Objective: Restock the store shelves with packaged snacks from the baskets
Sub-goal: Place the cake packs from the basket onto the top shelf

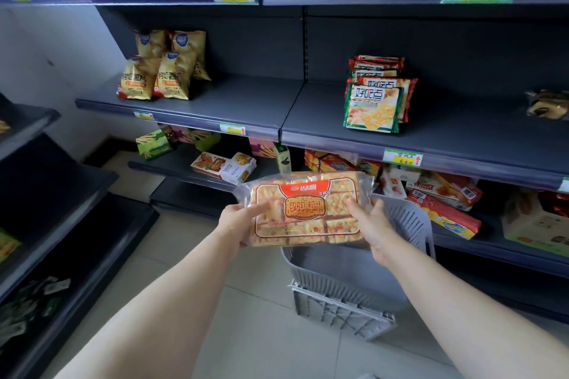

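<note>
A large clear packet of orange biscuits (306, 209) with a red label is held up in front of the shelves. My left hand (238, 220) grips its left edge and my right hand (371, 224) grips its right edge, thumbs on the front. Just below it stands a grey plastic basket (409, 224) stacked on another grey basket (338, 311) on the floor. The middle shelf (246, 101) holds yellow chip bags (160, 71) at the left and a stack of green and red cracker packs (375, 98) at the right.
The lower shelf carries boxed snacks (223, 166) and red-orange packets (443, 200). A dark side rack (55, 203) stands at the left. Price tags (403, 157) line the shelf fronts. The tiled floor (261, 332) lies below.
</note>
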